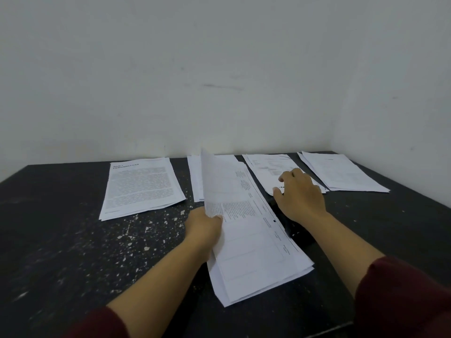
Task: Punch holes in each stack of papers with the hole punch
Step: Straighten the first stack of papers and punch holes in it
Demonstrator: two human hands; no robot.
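Held stack (253, 242) pinched at left edge by left hand (203, 225); long axis runs away; hole punch (296, 231) under right hand (301, 193), fingers spread, nearer.

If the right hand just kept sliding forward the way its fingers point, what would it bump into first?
The right hand points up-left, its fingertips already over the white printed paper stack third from the left. Going on, it would probably slide across that stack toward the pale wall; depth is unclear.
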